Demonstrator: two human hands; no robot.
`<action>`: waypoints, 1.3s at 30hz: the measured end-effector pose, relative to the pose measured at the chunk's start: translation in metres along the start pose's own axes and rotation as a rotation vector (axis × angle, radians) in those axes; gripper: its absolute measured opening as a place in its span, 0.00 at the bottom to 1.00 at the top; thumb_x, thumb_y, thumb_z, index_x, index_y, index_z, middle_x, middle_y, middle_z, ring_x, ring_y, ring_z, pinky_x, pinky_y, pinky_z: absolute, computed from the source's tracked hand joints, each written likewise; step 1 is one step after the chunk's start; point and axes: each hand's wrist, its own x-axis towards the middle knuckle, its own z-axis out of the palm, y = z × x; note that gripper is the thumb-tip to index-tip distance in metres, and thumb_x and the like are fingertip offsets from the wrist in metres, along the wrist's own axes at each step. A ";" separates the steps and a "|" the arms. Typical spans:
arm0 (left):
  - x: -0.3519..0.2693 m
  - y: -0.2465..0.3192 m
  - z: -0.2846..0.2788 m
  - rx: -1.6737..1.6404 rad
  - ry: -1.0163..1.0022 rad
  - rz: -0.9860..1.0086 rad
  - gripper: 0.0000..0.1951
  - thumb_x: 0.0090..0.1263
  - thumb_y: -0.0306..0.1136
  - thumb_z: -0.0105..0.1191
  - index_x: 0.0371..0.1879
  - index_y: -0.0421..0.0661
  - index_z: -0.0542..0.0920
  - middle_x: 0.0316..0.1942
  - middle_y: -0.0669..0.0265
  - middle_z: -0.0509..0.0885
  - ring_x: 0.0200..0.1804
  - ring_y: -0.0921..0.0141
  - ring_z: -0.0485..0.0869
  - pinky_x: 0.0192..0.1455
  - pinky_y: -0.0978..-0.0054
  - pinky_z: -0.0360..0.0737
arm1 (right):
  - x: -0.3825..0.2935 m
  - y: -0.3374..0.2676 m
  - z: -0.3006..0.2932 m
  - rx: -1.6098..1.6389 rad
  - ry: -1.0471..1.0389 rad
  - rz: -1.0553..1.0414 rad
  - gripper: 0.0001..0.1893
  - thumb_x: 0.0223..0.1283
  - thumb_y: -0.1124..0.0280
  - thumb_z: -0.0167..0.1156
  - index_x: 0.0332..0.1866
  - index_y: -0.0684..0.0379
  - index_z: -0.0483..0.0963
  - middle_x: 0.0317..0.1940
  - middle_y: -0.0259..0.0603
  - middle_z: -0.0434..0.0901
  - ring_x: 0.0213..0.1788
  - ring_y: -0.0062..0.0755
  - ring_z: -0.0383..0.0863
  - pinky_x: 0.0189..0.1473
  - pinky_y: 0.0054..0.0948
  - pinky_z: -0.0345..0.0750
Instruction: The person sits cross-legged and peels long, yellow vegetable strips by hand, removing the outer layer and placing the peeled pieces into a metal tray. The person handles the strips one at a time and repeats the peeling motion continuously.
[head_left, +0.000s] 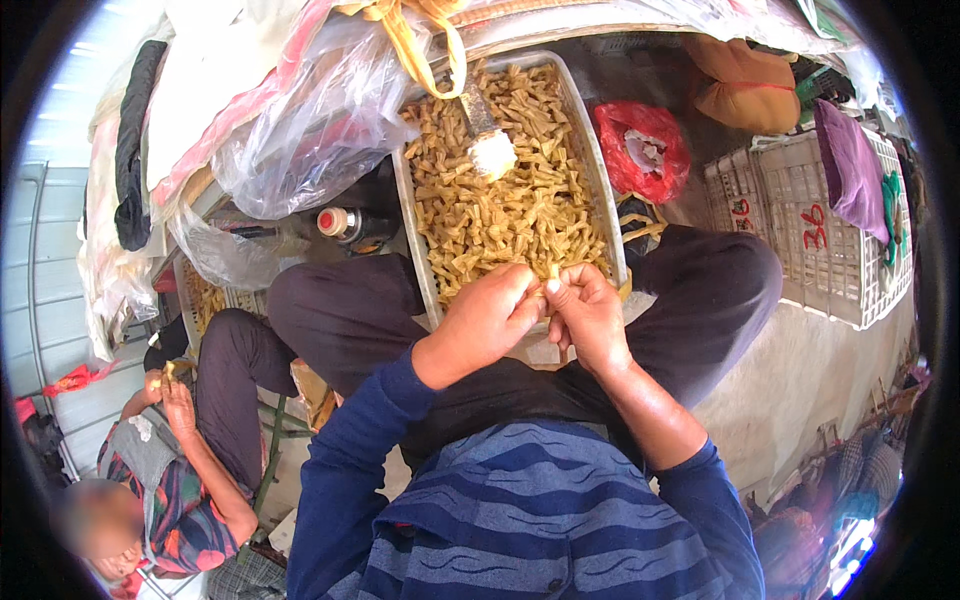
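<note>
My left hand (487, 311) and my right hand (589, 315) meet above the near end of a shallow rectangular tray (592, 150). Between their fingertips is a small yellow strip (554, 273), mostly hidden by the fingers. Many knotted yellow-brown strips (502, 217), apparently food, fill the tray. On the pile near its far end lies a flat dark tool (478, 111) with a white lump (492, 154) at its near end. A yellow strap (454, 60) hangs in a loop over the tray's far left part.
Left of the tray stands a bottle with a red-and-white cap (333, 221), beneath plastic sheeting (322, 142). To the right are a red plastic bag (643, 150) and white plastic crates (810, 217) with a purple cloth (847, 169). Another person's hands (174, 397) hold a similar strip at lower left.
</note>
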 end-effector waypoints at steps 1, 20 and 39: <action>-0.001 0.005 0.002 0.095 0.056 0.058 0.05 0.71 0.28 0.58 0.40 0.41 0.78 0.34 0.60 0.82 0.35 0.61 0.83 0.38 0.64 0.80 | 0.006 0.008 -0.005 0.018 0.016 0.005 0.12 0.77 0.61 0.59 0.40 0.60 0.76 0.22 0.32 0.79 0.16 0.15 0.72 0.17 0.18 0.66; -0.009 0.005 -0.002 -0.021 0.074 0.187 0.07 0.69 0.21 0.54 0.44 0.40 0.78 0.40 0.53 0.79 0.45 0.50 0.80 0.48 0.60 0.78 | -0.010 -0.013 -0.025 -0.267 -0.301 -0.289 0.08 0.70 0.69 0.64 0.45 0.64 0.82 0.31 0.34 0.82 0.28 0.25 0.79 0.30 0.27 0.74; -0.023 0.006 -0.035 -0.312 0.057 -0.142 0.15 0.78 0.35 0.54 0.27 0.42 0.76 0.19 0.71 0.74 0.20 0.75 0.75 0.23 0.74 0.69 | -0.007 -0.014 -0.038 -0.082 -0.361 0.060 0.12 0.77 0.60 0.58 0.40 0.58 0.77 0.22 0.24 0.74 0.20 0.11 0.65 0.22 0.17 0.62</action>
